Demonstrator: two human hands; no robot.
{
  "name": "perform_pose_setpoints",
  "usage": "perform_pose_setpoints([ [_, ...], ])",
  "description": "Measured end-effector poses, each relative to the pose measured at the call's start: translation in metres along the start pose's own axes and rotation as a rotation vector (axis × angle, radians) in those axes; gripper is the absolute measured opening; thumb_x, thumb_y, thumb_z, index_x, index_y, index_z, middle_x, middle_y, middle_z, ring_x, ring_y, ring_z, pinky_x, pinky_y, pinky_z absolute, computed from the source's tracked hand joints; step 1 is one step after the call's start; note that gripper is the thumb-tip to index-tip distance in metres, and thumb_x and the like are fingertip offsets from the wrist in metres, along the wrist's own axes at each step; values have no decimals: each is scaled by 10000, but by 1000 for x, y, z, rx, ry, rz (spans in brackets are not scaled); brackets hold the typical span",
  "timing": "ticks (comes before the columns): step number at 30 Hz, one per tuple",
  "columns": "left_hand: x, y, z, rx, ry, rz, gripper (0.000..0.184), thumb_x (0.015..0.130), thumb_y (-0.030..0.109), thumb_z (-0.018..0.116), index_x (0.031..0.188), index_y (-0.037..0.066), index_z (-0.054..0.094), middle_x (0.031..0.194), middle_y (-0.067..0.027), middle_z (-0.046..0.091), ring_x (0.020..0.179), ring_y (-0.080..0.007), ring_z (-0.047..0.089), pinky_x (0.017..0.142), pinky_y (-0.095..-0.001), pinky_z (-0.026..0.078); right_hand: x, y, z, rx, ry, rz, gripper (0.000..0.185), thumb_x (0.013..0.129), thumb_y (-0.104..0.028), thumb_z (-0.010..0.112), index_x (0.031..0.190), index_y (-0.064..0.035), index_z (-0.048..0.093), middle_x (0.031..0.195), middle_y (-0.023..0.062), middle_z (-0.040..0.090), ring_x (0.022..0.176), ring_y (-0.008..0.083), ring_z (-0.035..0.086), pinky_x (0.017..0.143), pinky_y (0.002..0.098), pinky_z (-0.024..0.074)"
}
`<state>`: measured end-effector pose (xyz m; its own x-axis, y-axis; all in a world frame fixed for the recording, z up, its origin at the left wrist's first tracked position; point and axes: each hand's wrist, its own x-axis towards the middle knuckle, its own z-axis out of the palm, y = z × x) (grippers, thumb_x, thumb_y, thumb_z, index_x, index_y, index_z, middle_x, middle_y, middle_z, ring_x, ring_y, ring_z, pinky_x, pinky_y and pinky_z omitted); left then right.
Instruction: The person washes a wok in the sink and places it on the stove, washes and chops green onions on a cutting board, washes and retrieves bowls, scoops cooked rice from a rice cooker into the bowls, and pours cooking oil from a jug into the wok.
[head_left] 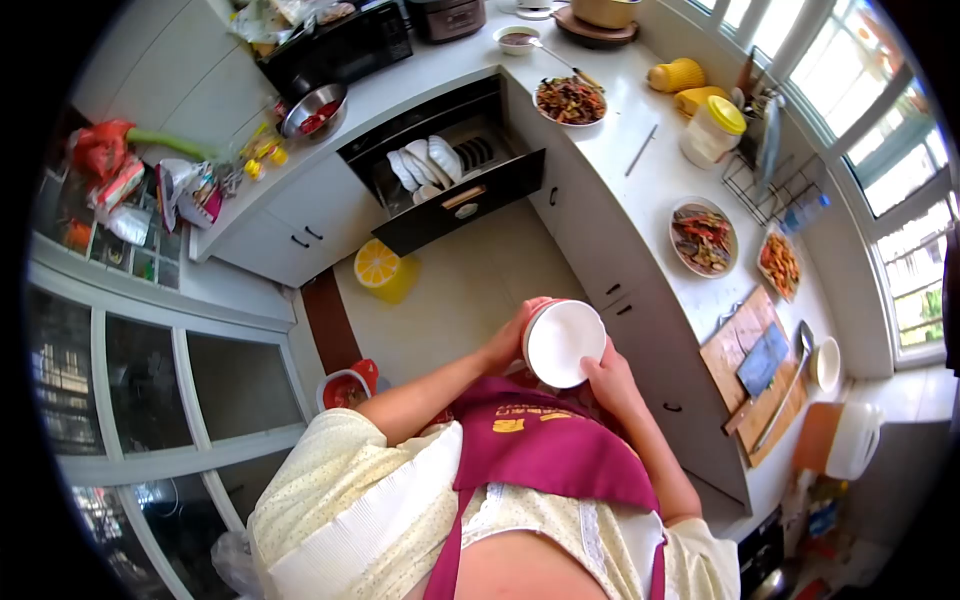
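Note:
Both hands hold a bowl [566,345], white inside with some red on its outer side, in front of the apron. My left hand [512,338] is closed around its left side, fingers partly hidden behind it. My right hand [612,378] grips the lower right rim, thumb on the edge. Whether more than one bowl is stacked there I cannot tell. Beyond the hands, a black-fronted drawer [465,205] is pulled out from the cabinet. White dishes [425,163] stand in its rack.
The right counter carries a plate of fish [703,237], a dish of shrimp-like food [779,263], a stir-fry plate [570,101] and a cutting board [768,385] with a cleaver [763,358]. A yellow stool [385,270] stands on the floor. A steel bowl [315,110] sits left.

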<state>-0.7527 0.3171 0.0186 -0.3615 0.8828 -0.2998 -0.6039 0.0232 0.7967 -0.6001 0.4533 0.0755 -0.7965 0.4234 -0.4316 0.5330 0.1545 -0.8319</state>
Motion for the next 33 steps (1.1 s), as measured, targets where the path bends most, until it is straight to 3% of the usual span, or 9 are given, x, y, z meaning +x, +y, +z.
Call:
perform_pose_setpoints([
  [3, 15, 4, -30, -140, 102, -3, 609, 946, 554, 249, 1363, 117, 328, 1323, -65, 439, 1227, -181, 417, 1030, -348, 337, 64, 3, -1, -16, -136, 1, 537, 852, -209, 495, 1340, -28, 362, 1001, 200, 616, 835, 255, 629, 730, 341, 499],
  [5, 21, 22, -41, -169, 155, -33, 715, 874, 681, 247, 1350, 160, 363, 1299, -77, 472, 1129, -230, 527, 816, -438, 522, 84, -49, -8, 46, -234, 93, 530, 889, -304, 513, 1335, -47, 386, 872, 136, 602, 678, 161, 593, 572, 299, 492],
  [6, 27, 22, -56, -154, 184, -6, 724, 875, 681, 236, 1358, 156, 356, 1305, -90, 474, 1142, -246, 524, 851, -447, 512, 104, -55, -9, 36, -339, 85, 569, 910, -404, 482, 1367, -92, 351, 776, 75, 548, 604, 108, 536, 490, 263, 454],
  [9, 42, 49, -84, -163, 242, 68, 704, 892, 656, 227, 1355, 142, 358, 1296, -92, 480, 1137, -244, 528, 863, -450, 508, 153, -83, 1, 15, -391, 50, 514, 941, -411, 405, 1320, -65, 361, 747, 59, 547, 549, 109, 526, 479, 242, 453],
  [13, 85, 89, -146, -124, 332, 261, 682, 905, 626, 242, 1348, 120, 358, 1269, -96, 499, 1088, -243, 563, 787, -434, 551, 224, -125, 16, 12, -478, -15, 592, 942, -464, 377, 1411, -127, 248, 891, 48, 526, 733, 112, 545, 546, 268, 479],
  [18, 157, 191, -246, -151, 324, 124, 714, 881, 668, 250, 1363, 146, 324, 1277, -97, 488, 1098, -247, 553, 761, -470, 546, 348, -193, 58, 382, -487, 108, 619, 921, -406, 447, 1427, -153, 197, 1280, 93, 454, 1074, 232, 527, 874, 374, 460],
  [24, 237, 353, -361, 155, 452, 0, 693, 888, 660, 254, 1337, 152, 401, 1341, -65, 436, 1246, -276, 401, 917, -512, 432, 521, -284, 115, 608, -396, 52, 487, 856, -163, 484, 1307, -58, 333, 1197, 145, 478, 972, 275, 576, 839, 385, 523],
  [26, 269, 388, -411, 240, 490, -23, 644, 906, 620, 277, 1310, 141, 430, 1298, -59, 463, 1209, -267, 427, 912, -513, 432, 588, -301, 132, 652, -401, 47, 443, 841, -152, 485, 1234, 32, 394, 1178, 154, 495, 1007, 289, 559, 883, 389, 503],
  [33, 348, 428, -546, 220, 513, -5, 546, 944, 526, 264, 1198, 113, 514, 1148, -84, 553, 1078, -219, 502, 901, -445, 433, 728, -347, 183, 586, -359, 64, 399, 838, -149, 498, 1179, 45, 424, 1125, 175, 512, 981, 289, 555, 900, 400, 493],
])
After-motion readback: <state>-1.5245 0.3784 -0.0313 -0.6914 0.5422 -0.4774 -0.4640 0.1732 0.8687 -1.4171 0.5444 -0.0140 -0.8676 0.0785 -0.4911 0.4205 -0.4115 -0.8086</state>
